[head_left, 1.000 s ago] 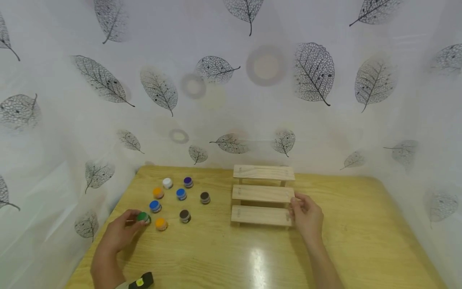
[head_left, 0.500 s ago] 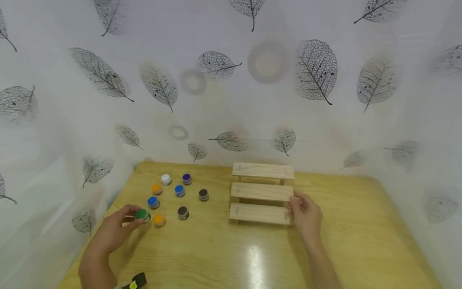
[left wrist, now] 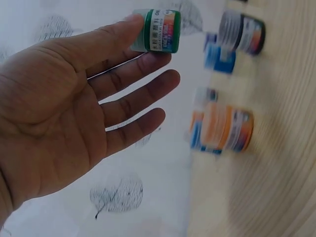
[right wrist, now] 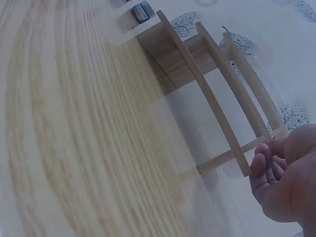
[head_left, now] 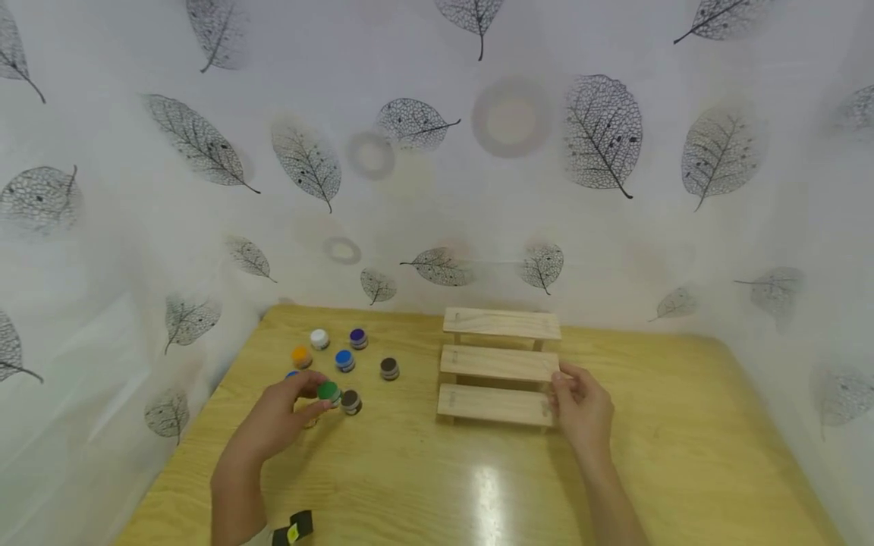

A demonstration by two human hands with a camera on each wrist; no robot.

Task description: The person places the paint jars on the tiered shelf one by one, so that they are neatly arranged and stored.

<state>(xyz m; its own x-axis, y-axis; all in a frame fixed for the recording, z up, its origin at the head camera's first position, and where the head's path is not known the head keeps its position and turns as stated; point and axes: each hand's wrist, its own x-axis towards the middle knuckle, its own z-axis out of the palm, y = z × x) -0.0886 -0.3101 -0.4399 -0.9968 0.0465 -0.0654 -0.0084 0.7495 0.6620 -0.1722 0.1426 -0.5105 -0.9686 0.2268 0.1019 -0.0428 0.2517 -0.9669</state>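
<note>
My left hand (head_left: 276, 421) pinches a small green-lidded paint jar (head_left: 329, 393) between thumb and fingertips. In the left wrist view that jar (left wrist: 164, 32) is held above the table, and the other fingers are spread apart below it. At the right, a three-tier wooden step rack (head_left: 501, 364) stands with its shelves unloaded. My right hand (head_left: 583, 406) grips the rack's right end near the middle and lowest tiers. From the right wrist view, curled fingers (right wrist: 264, 165) sit at the ends of the shelf boards (right wrist: 210, 96).
Several paint jars stand at the left: a white one (head_left: 319, 339), purple one (head_left: 358, 338), blue one (head_left: 344, 360), orange one (head_left: 301, 357) and dark brown ones (head_left: 389, 368). My left hand partly covers another blue jar and orange jar. A leaf-print sheet (head_left: 437, 189) hangs behind the table.
The green paint jar has been lifted off the table and carried right by my left hand, to beside the near brown jar. My right hand stays on the rack.
</note>
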